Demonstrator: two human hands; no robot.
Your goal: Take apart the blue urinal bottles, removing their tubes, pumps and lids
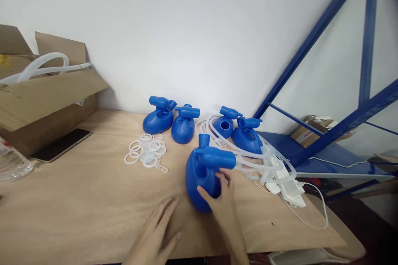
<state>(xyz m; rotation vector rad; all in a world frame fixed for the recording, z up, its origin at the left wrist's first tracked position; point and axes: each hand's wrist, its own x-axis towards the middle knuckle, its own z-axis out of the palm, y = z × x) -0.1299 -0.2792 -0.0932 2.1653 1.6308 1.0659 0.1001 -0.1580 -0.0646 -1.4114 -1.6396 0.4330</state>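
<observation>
My right hand (224,205) grips a blue plastic bulb-shaped part (203,174) that rests on the wooden table (77,203); thumb and fingers wrap its lower right side. A clear tube (248,158) runs from its side nozzle to the right. My left hand (157,232) lies flat on the table just left of that part, fingers stretched out, holding nothing. Several more blue parts stand behind: two at the middle (158,118) (185,126) and two to the right (226,123) (248,136).
A pile of white plastic rings (146,152) lies left of centre. A cardboard box (40,99) with clear hose stands at far left, a phone (60,144) beside it. White power strip (287,184) and cables sit at right. Blue metal shelving (336,128) stands beyond the table's right edge.
</observation>
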